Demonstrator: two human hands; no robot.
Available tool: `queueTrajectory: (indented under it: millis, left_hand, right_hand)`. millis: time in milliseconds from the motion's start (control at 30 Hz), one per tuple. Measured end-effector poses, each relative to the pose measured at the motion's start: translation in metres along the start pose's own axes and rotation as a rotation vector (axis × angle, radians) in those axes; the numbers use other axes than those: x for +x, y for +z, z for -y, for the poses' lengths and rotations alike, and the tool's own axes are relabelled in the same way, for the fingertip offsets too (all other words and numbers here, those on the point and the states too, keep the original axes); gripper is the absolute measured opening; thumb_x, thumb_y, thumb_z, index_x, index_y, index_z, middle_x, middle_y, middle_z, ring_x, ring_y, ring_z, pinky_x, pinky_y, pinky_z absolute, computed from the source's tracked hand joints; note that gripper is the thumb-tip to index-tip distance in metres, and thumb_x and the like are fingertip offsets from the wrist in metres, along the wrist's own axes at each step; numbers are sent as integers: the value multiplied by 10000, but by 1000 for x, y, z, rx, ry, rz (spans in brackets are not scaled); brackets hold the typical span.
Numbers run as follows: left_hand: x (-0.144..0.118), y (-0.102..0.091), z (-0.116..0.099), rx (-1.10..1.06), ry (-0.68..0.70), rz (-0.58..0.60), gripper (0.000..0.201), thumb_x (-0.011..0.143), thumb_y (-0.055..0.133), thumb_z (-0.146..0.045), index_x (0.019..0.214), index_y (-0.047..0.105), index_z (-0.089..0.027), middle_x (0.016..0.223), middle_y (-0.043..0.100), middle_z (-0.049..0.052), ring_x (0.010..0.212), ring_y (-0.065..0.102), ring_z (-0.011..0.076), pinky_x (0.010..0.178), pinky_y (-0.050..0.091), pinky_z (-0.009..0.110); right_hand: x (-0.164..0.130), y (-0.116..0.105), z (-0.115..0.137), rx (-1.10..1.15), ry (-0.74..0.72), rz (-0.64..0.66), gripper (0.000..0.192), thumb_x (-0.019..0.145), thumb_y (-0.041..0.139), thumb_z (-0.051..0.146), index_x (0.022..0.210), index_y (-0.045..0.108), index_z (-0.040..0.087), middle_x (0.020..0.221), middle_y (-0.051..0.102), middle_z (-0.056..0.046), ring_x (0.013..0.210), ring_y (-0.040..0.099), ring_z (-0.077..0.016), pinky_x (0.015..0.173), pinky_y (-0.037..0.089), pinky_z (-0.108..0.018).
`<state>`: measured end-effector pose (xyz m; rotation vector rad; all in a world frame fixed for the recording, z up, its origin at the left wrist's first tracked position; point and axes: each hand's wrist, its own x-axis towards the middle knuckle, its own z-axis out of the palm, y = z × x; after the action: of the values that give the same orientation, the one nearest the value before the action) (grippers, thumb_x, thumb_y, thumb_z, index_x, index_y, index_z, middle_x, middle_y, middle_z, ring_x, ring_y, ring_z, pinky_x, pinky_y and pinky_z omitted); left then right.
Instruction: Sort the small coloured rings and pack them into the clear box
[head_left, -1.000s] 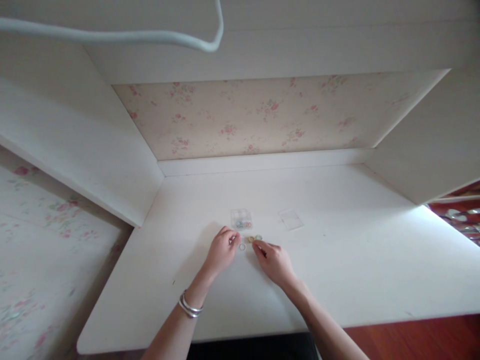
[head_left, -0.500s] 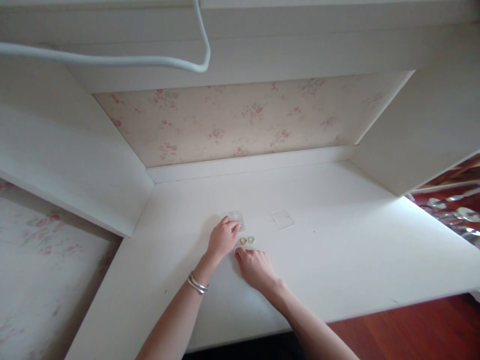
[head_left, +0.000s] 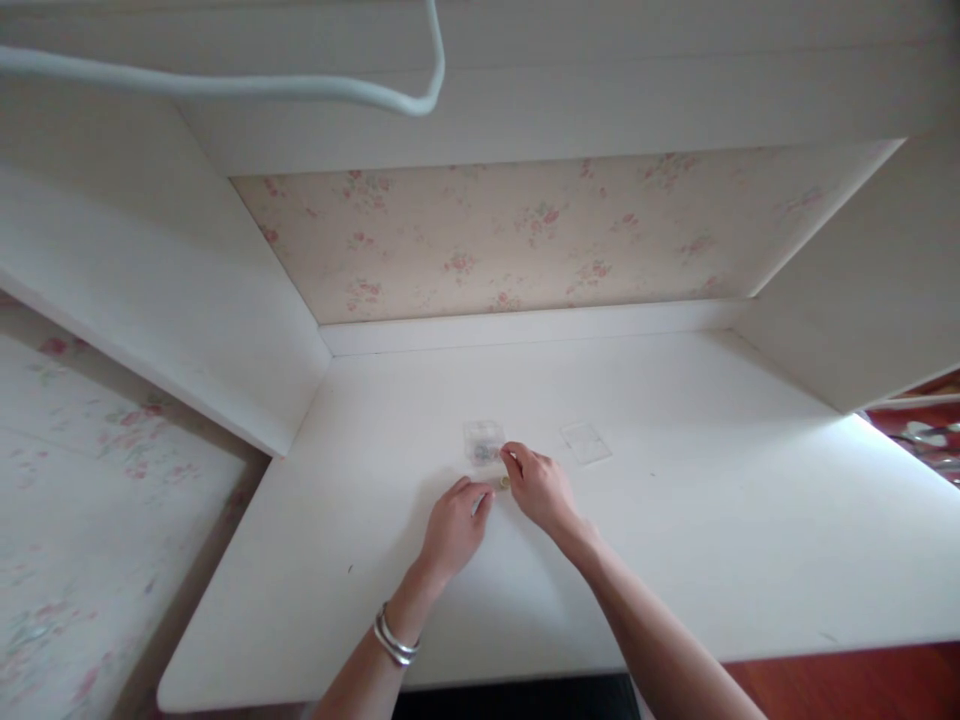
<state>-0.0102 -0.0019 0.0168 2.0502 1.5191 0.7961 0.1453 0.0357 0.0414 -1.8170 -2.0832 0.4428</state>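
Observation:
A small clear plastic box point(head_left: 482, 440) with tiny coloured rings inside sits on the white desk point(head_left: 675, 520). My right hand point(head_left: 541, 490) has its pinched fingertips at the box's right edge; whether a ring is between them is too small to see. A small yellow ring point(head_left: 504, 483) lies on the desk, just below those fingertips. My left hand point(head_left: 454, 527), with silver bangles at the wrist, rests on the desk with curled fingertips close to that ring. Anything under its fingers is hidden.
A flat clear lid point(head_left: 585, 442) lies on the desk to the right of the box. White side panels and a floral back wall point(head_left: 525, 235) enclose the desk. A white cable point(head_left: 300, 88) hangs overhead. Red floor shows at the lower right.
My right hand has moved up from the desk to the box's right edge. My left hand has drawn back from the box toward me. The green ring beside the yellow one is gone from view.

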Motion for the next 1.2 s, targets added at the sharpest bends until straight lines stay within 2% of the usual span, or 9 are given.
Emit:
queueTrajectory:
  millis: [100, 200, 400, 567, 700, 867, 1067, 1200]
  left_hand:
    - [0, 2, -1, 27, 0, 16, 211, 896, 438, -233, 903, 648, -206, 847, 639, 39, 793, 594, 157, 728, 470, 265]
    - [1, 1, 0, 23, -5, 25, 207, 892, 443, -218, 912, 649, -201, 854, 640, 38, 810, 596, 155, 753, 469, 265]
    - [2, 0, 0, 22, -1, 36, 217, 905, 425, -233, 929, 640, -212, 878, 639, 30, 823, 595, 150, 763, 478, 267]
    - [8, 4, -7, 76, 15, 44, 210, 899, 445, -245, 1028, 610, -227, 971, 631, 31, 892, 604, 161, 822, 477, 277]
    - [14, 8, -13, 181, 52, 92, 231, 913, 429, -278, 1061, 606, -265, 978, 619, 25, 844, 616, 150, 745, 482, 245]
    - [18, 13, -14, 270, 50, 123, 237, 924, 407, -280, 978, 636, -257, 928, 608, 33, 789, 615, 145, 671, 467, 227]
    - [15, 13, -14, 191, 48, 90, 237, 930, 398, -270, 968, 630, -246, 921, 612, 28, 802, 609, 140, 705, 468, 233]
    - [21, -1, -8, 68, 58, -29, 239, 926, 413, -285, 923, 641, -212, 856, 614, 36, 805, 593, 143, 754, 467, 248]
  right_hand:
    - [12, 3, 2, -58, -7, 49, 304, 942, 334, 340, 1013, 618, 259, 875, 705, -38, 744, 643, -165, 592, 339, -229]
    - [12, 5, -1, -57, -12, 50, 294, 932, 353, 335, 979, 631, 253, 861, 707, -39, 725, 643, -163, 583, 337, -226]
    - [-18, 4, -23, 197, 16, -89, 352, 921, 340, 400, 944, 639, 217, 683, 676, -20, 603, 609, -138, 560, 358, -211]
    - [-39, 14, -37, 284, 55, -97, 366, 896, 362, 446, 921, 647, 218, 594, 631, 2, 533, 572, -133, 537, 368, -214]
    - [-45, 22, -39, 326, 70, -99, 375, 892, 358, 457, 950, 644, 222, 618, 641, 4, 542, 573, -130, 562, 391, -214]
    - [-48, 24, -39, 373, 76, -130, 396, 890, 360, 474, 957, 652, 216, 624, 641, 0, 544, 570, -125, 561, 397, -208]
    - [-49, 25, -42, 357, 75, -123, 387, 898, 364, 469, 962, 651, 216, 605, 626, 8, 534, 562, -120, 540, 377, -203]
    - [-50, 24, -39, 267, 34, -74, 366, 913, 345, 416, 983, 654, 233, 716, 682, -14, 616, 610, -127, 577, 397, -200]
